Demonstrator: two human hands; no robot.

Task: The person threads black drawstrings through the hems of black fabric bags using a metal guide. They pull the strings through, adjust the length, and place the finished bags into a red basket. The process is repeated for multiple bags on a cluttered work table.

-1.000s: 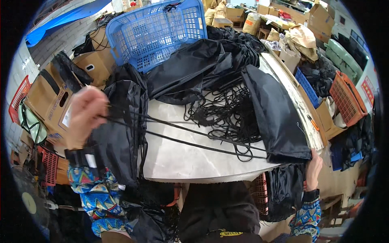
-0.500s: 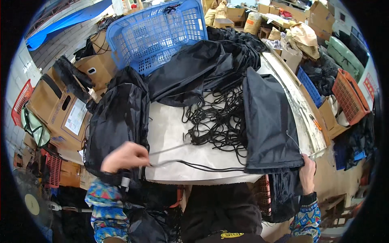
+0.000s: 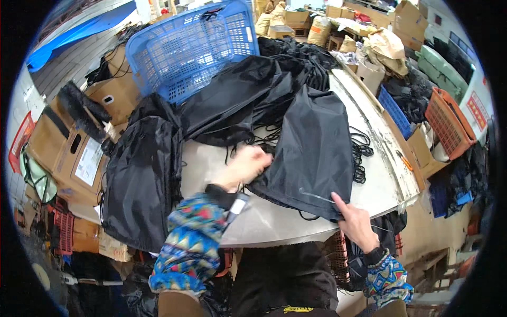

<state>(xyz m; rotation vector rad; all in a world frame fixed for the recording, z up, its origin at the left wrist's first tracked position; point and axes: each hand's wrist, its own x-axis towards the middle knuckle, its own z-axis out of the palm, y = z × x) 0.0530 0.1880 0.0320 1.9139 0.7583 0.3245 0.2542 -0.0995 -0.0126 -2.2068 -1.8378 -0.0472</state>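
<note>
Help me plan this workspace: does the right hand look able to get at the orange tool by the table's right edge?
Probably yes: the right hand is at the lower right corner of the black bag, and only bare tabletop seems to lie between that hand and the orange tool.

The light is bright and rather even, of a pale white tone; from which side it comes I cannot tell. The bench (image 3: 253, 228) gives the brightest large surface, with a whitish shine toward its front edge. On it, the black bag (image 3: 317, 140) shows soft grey gleams, while its folds become very dark. Below the front edge of the bench, shadow hides most details. The left hand (image 3: 247, 166) is slightly blurred; the right hand (image 3: 356, 224) looks sharper. Beyond the far edge, cardboard boxes (image 3: 297, 20) appear small and soft. The fisheye lens curves the bench's edges, and the view darkens into black at both sides.
</note>
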